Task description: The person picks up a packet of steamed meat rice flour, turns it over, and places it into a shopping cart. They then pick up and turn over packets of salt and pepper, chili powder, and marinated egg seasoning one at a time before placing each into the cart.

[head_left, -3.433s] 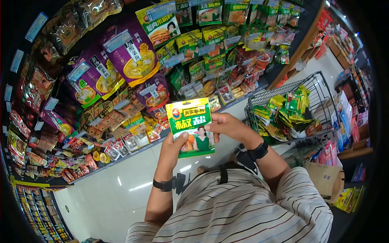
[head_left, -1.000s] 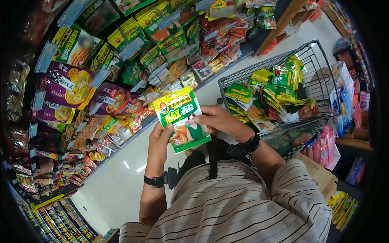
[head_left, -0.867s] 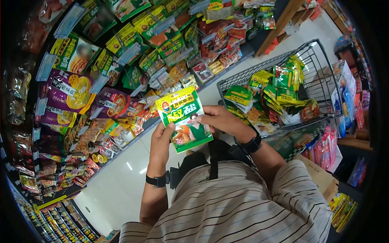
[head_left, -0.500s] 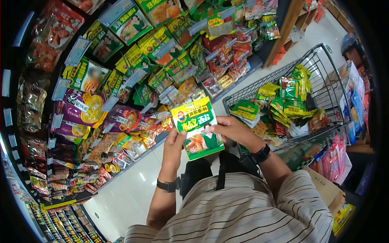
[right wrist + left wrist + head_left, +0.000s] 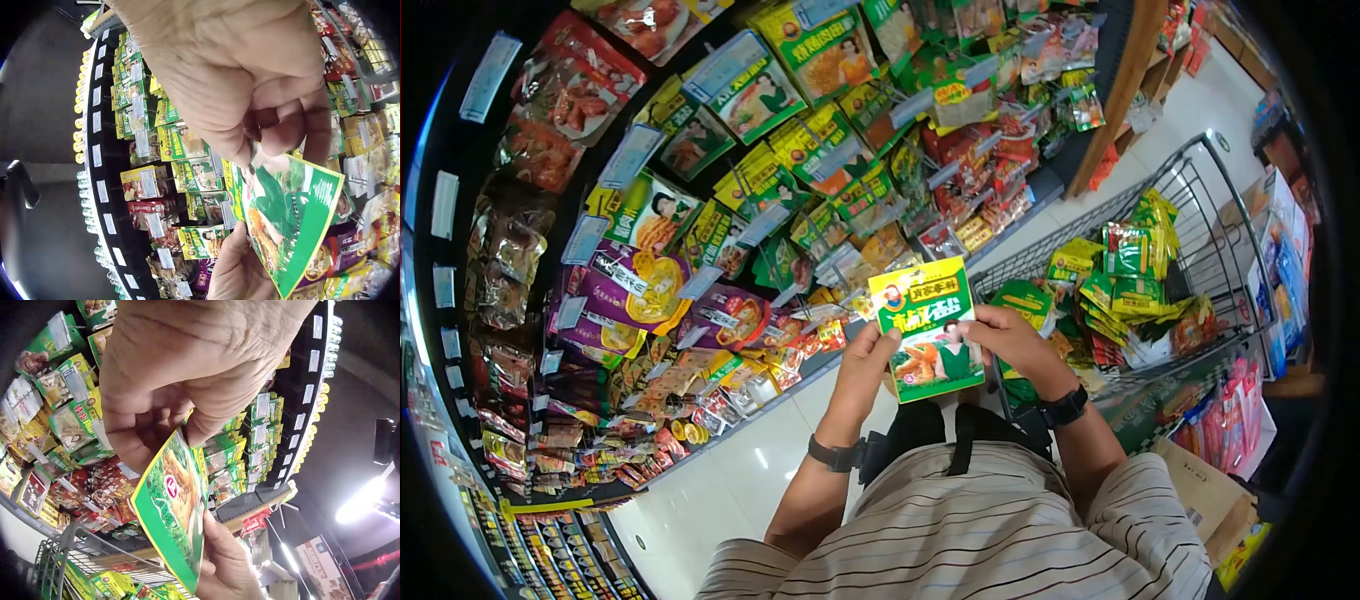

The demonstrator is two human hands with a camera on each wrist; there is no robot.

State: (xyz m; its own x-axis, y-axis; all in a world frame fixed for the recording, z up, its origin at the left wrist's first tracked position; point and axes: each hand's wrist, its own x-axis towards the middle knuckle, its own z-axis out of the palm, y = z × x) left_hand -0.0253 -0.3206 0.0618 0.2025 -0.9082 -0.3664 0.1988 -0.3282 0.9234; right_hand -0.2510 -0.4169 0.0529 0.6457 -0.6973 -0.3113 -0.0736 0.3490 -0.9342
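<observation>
The left hand (image 5: 863, 370) and right hand (image 5: 1016, 345) pinch opposite side edges of the green-and-yellow pepper-salt seasoning packet (image 5: 930, 345), thumbs on its printed front and the other fingers curled. Between those fingertips, the packet has just turned a little straighter than it was half a second ago, leaving its label squarer to the person; it remains outside the wire shopping cart (image 5: 1203, 141), beyond the right fingers.
</observation>
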